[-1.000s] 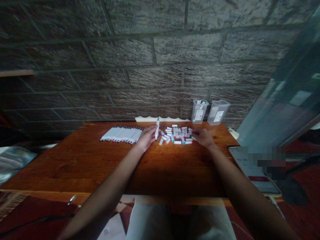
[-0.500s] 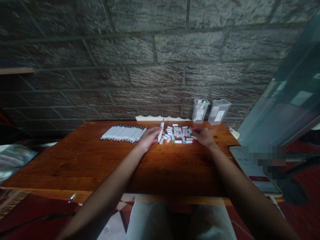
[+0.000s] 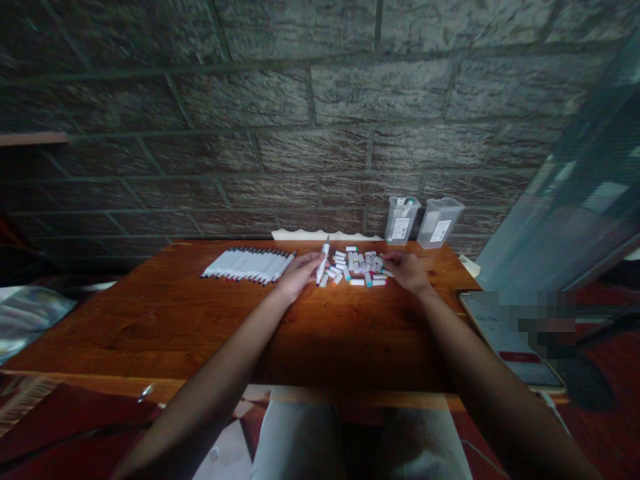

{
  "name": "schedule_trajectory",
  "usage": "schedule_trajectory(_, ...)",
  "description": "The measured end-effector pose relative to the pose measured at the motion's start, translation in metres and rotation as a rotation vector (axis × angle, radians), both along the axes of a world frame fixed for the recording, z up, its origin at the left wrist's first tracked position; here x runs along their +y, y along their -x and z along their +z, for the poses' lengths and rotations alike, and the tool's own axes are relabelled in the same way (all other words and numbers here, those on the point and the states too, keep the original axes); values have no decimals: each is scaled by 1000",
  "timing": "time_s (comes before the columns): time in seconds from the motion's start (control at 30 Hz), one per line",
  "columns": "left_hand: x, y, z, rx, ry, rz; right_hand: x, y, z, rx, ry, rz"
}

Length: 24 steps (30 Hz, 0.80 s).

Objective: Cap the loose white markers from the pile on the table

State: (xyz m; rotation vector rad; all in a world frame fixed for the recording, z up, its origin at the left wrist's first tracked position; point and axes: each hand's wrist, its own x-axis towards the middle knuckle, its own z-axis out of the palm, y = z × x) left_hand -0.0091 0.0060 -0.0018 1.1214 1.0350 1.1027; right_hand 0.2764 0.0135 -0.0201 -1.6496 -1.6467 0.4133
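My left hand (image 3: 301, 276) is closed around a white marker (image 3: 323, 261), held upright with a slight tilt and its grey tip pointing up, uncapped. Just right of it lies a loose heap of white marker caps (image 3: 357, 261) with coloured ends, some upright and some on their sides. At the heap's right edge my right hand (image 3: 407, 270) pinches a small white cap (image 3: 382, 259), partly hidden by the fingers. Left of my left hand, several white markers (image 3: 247, 264) with dark ends lie side by side in a slanting row.
Two clear plastic boxes (image 3: 401, 223) with labels stand at the back right of the wooden table (image 3: 200, 333). A phone (image 3: 500, 340) lies at the right edge. Behind the table is a stone-block wall (image 3: 280, 153), with a white wavy-edged strip (image 3: 325, 235) at its foot.
Both hands keep nearly the same place and grip. The whole view has shifted very slightly; the marker and the heap of caps look unchanged.
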Motion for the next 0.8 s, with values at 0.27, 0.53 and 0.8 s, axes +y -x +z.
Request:
schedule_trajectory(0.27,-1,0,0,41,-7,-22,0,0,0,-1,8,26)
schedule_trajectory(0.53,2,-1,-9,375,-257,-73,-6,9,5,-14,48,114)
schedule_trajectory(0.8,-9,-4,-8,861,-668,-356,-27,29,15,-220,131,332)
